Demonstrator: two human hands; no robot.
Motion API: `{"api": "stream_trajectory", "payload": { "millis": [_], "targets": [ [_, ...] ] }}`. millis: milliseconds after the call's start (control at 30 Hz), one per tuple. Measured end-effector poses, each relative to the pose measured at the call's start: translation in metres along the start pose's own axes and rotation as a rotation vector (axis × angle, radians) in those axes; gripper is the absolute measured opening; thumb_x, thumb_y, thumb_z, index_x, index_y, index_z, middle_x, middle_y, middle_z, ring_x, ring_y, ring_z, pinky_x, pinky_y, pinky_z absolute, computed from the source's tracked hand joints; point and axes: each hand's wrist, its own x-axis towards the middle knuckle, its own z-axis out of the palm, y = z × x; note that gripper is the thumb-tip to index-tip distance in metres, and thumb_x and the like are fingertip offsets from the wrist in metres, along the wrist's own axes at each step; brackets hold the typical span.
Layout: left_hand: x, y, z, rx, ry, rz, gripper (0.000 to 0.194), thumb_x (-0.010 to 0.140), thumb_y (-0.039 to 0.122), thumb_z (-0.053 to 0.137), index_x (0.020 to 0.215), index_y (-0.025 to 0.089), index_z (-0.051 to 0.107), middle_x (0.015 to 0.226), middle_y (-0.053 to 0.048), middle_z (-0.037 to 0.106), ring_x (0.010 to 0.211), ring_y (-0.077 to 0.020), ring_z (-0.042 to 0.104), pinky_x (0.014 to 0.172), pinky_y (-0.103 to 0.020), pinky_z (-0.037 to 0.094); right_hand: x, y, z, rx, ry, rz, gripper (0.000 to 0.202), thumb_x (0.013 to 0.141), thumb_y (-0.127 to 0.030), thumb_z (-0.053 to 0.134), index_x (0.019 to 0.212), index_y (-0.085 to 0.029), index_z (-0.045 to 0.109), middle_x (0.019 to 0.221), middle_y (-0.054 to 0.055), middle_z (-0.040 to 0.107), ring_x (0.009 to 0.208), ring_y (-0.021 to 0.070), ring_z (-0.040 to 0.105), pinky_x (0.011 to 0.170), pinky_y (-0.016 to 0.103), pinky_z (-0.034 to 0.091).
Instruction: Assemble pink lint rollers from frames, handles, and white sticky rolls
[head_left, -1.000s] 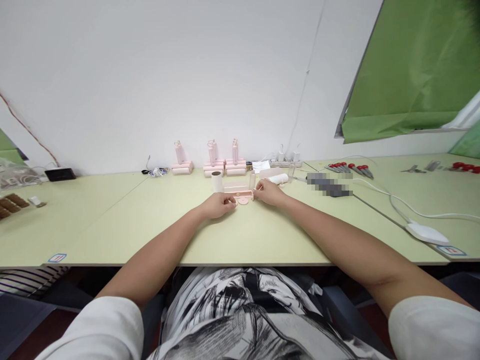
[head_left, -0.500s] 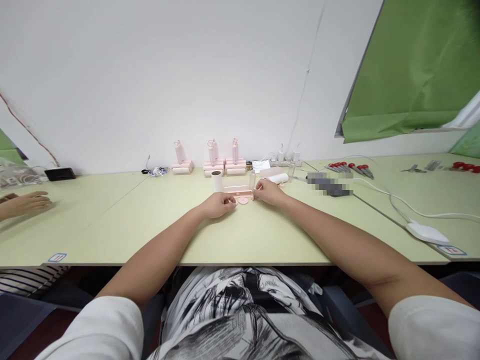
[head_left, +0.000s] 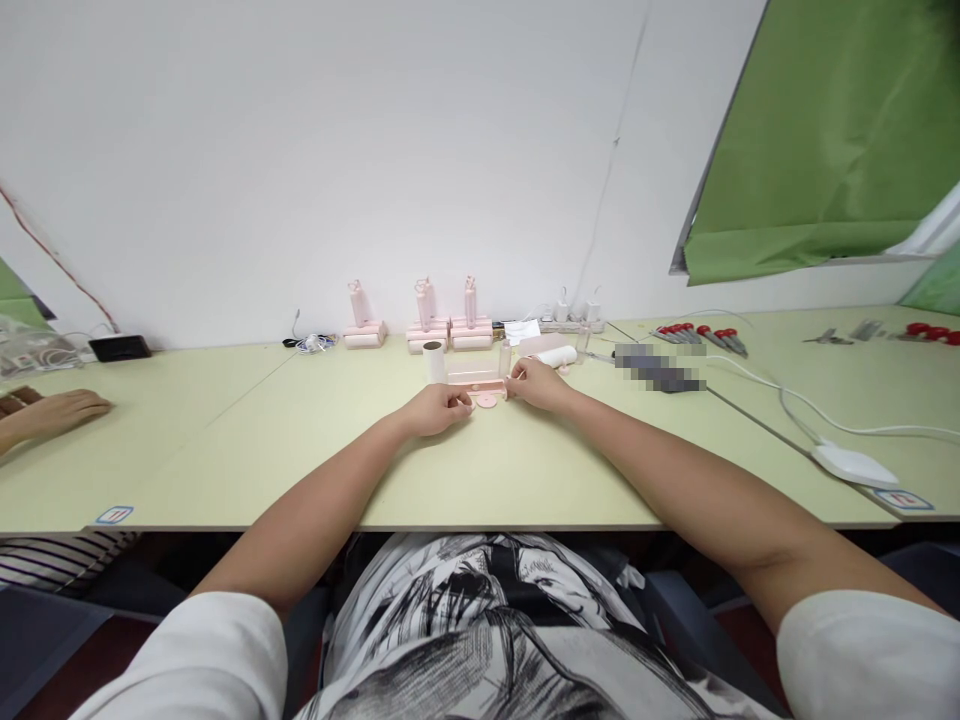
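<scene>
My left hand [head_left: 437,408] is closed at the left of the small pink parts, its fingertips pinched on something too small to make out. On the other side my right hand [head_left: 538,386] has its fingers pressed together at the right end of a pink frame piece [head_left: 480,387]. A round pink disc [head_left: 487,401] lies on the table between my hands. Just behind my left hand stands a white paper roll [head_left: 434,362] with a dark opening on top. A clear plastic piece [head_left: 474,370] is behind the pink frame.
Pink roller sets [head_left: 364,335] stand along the wall. A white roll [head_left: 557,357] lies beyond my right hand. Red-handled tools [head_left: 726,340] and a white device with a cable [head_left: 855,464] are at right. Another person's hand [head_left: 67,410] rests at far left.
The other person's hand at the far left has shifted slightly right and lies flatter. My own hands show no visible change.
</scene>
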Motion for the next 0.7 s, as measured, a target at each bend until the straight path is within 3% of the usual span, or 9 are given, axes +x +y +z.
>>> {"api": "stream_trajectory", "payload": {
  "millis": [433, 633, 700],
  "targets": [
    [0.0, 0.0, 0.0, 0.014, -0.012, -0.026, 0.028, 0.077, 0.042, 0.06, 0.09, 0.018, 0.068, 0.066, 0.002, 0.054, 0.062, -0.0128, 0.047, 0.059, -0.026, 0.037, -0.001, -0.004, -0.003, 0.018, 0.022, 0.014, 0.012, 0.073, -0.029, 0.062, 0.073, -0.019, 0.056, 0.079, 0.002, 0.062, 0.07, 0.0156, 0.051, 0.062, 0.025, 0.035],
    [0.0, 0.001, -0.001, 0.034, -0.024, -0.035, 0.026, 0.077, 0.04, 0.061, 0.091, 0.019, 0.067, 0.071, 0.001, 0.058, 0.067, -0.0142, 0.051, 0.064, -0.026, 0.039, -0.005, -0.016, -0.018, 0.135, 0.253, -0.008, 0.012, 0.075, -0.023, 0.056, 0.065, -0.021, 0.049, 0.065, 0.0, 0.058, 0.063, 0.0148, 0.049, 0.057, 0.026, 0.032],
    [0.0, 0.001, -0.001, 0.032, -0.024, -0.03, 0.027, 0.076, 0.041, 0.061, 0.091, 0.019, 0.068, 0.071, 0.001, 0.058, 0.067, -0.0144, 0.051, 0.064, -0.027, 0.039, -0.008, -0.02, -0.02, 0.177, 0.274, -0.034, 0.014, 0.075, -0.024, 0.056, 0.064, -0.021, 0.048, 0.064, -0.001, 0.056, 0.061, 0.0143, 0.047, 0.057, 0.027, 0.032]
  ]
}}
